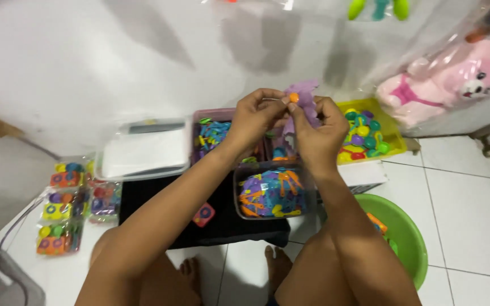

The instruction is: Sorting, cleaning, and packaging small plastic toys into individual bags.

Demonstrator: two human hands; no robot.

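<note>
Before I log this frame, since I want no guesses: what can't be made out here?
Head view only:
- Purple piece: shape blurred, partly covered by both hands, left hand, right hand.
- Green basin: contents mostly hidden by the right forearm.
- Pink plush toy: hazed by its plastic bag.
- Green toy: cut off by the top edge.

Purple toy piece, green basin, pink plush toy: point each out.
purple toy piece [307, 93], head view, on its upper part above the hands.
green basin [409, 235], head view, on its inner wall.
pink plush toy [455, 79], head view, on its body inside the clear bag.
</note>
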